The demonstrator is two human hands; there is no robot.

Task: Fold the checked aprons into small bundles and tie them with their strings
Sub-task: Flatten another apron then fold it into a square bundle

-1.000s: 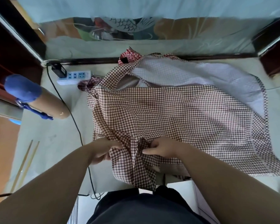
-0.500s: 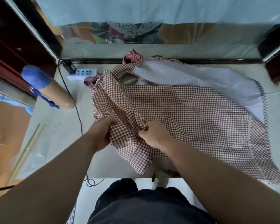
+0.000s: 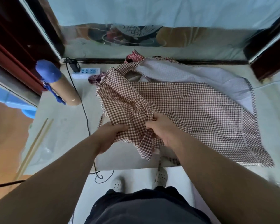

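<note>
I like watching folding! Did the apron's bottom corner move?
Yes. The apron corner moved away from the table edge, toward the power strip.

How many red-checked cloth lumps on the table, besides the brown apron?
2: one red-checked lump beside the power strip, one at the far edge behind the brown apron. More may lie hidden under it.

A white power strip point(image 3: 86, 72) lies near a blue-capped cardboard tube point(image 3: 63, 88), two thin sticks point(image 3: 33, 145) farther left.
</note>
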